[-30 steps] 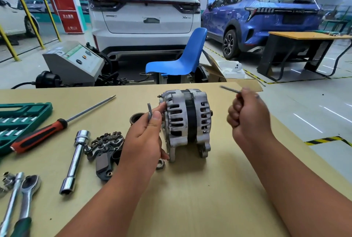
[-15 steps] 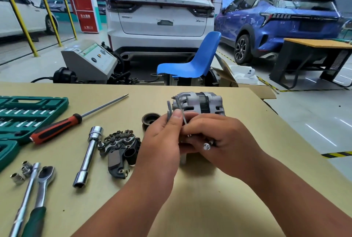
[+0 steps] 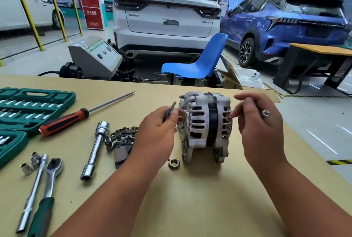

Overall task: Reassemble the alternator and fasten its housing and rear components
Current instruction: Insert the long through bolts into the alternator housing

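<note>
The silver alternator (image 3: 204,122) with a black band stands upright on the tan table (image 3: 190,198). My left hand (image 3: 158,130) is at its left end and pinches thin grey bolts (image 3: 170,110) between thumb and fingers. My right hand (image 3: 259,122) is at its right end, fingers curled round a long bolt whose hex head (image 3: 265,112) shows at the knuckles; the fingertips touch the housing. A loose nut (image 3: 173,163) lies by the alternator's foot. The dark rectifier and rear parts (image 3: 122,141) lie left of my left hand, partly hidden by it.
A red-handled screwdriver (image 3: 64,121), a chrome socket wrench (image 3: 95,149), a ratchet (image 3: 48,189), an extension bar (image 3: 32,193), small sockets (image 3: 30,163) and a green socket case (image 3: 28,109) lie on the left. Beyond the table's far edge stand a blue chair (image 3: 200,63), a grey machine and parked cars.
My hands, which were together in front of the alternator, have parted. The right hand has moved to the alternator's right end with a bolt; the left stays at the left end.
</note>
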### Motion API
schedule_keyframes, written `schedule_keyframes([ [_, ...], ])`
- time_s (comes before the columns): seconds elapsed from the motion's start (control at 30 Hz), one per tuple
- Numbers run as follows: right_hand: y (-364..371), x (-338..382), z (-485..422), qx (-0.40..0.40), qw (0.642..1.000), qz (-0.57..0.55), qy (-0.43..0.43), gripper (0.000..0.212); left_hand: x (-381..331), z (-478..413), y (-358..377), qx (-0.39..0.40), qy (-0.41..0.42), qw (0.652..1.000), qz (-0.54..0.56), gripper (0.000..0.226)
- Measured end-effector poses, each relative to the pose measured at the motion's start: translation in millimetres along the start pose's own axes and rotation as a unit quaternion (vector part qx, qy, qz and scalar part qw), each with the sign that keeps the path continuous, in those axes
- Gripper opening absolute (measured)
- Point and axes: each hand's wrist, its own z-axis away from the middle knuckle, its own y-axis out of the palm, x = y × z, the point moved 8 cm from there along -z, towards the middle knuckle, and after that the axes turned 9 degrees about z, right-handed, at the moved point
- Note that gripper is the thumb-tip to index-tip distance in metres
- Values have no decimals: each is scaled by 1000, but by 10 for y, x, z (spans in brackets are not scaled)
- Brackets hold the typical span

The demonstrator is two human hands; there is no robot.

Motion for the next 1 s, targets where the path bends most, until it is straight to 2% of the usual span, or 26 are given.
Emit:
schedule_keyframes([
  [0.13,-33,-233,-23,-22,998,-12,64,25,-81,-58,-32,-5,54,997,-57,25],
  [0.37,-55,-329,5,-35,996,2,82,26,-353,-107,60,14,141,973,-180,33],
  [0.5,-67,-368,6,-47,993,23,104,26,-515,-199,110,6,176,958,-224,25],
  [0.63,-27,-337,26,-55,993,38,101,25,-503,-312,143,33,165,968,-184,17],
  [0.83,102,-260,83,-20,995,41,88,30,-312,-288,316,69,121,986,-91,14],
  [1.0,77,-252,60,-9,996,40,82,32,-356,-310,408,88,116,985,-90,14],
])
